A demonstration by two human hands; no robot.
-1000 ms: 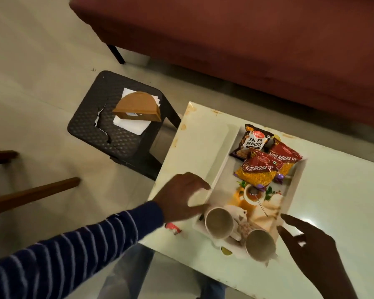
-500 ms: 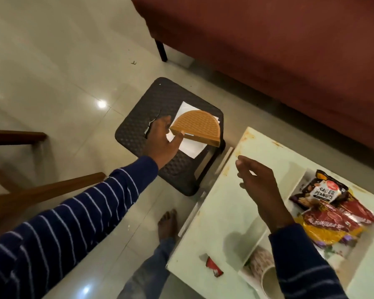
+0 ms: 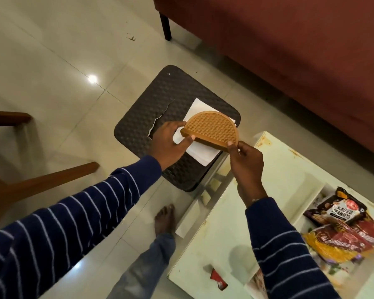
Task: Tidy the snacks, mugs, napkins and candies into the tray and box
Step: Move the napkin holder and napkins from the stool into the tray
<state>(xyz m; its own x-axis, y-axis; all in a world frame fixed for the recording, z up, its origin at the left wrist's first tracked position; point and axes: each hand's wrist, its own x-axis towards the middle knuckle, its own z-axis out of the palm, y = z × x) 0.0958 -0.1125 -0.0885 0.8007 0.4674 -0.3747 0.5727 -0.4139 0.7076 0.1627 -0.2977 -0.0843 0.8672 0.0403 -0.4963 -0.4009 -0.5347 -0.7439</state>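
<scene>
Napkin holder (image 3: 211, 131) now gripped by both hands.
Left hand (image 3: 167, 143) and right hand (image 3: 245, 157) I've brought off the worktop onto the stool (image 3: 138, 126); napkins (image 3: 200, 151) next.

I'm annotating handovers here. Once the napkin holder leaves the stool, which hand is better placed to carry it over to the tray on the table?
Probably the right hand: it pinches the napkin holder at the end nearest the table, where the tray sits. The left hand grips the far end, over the stool.
</scene>
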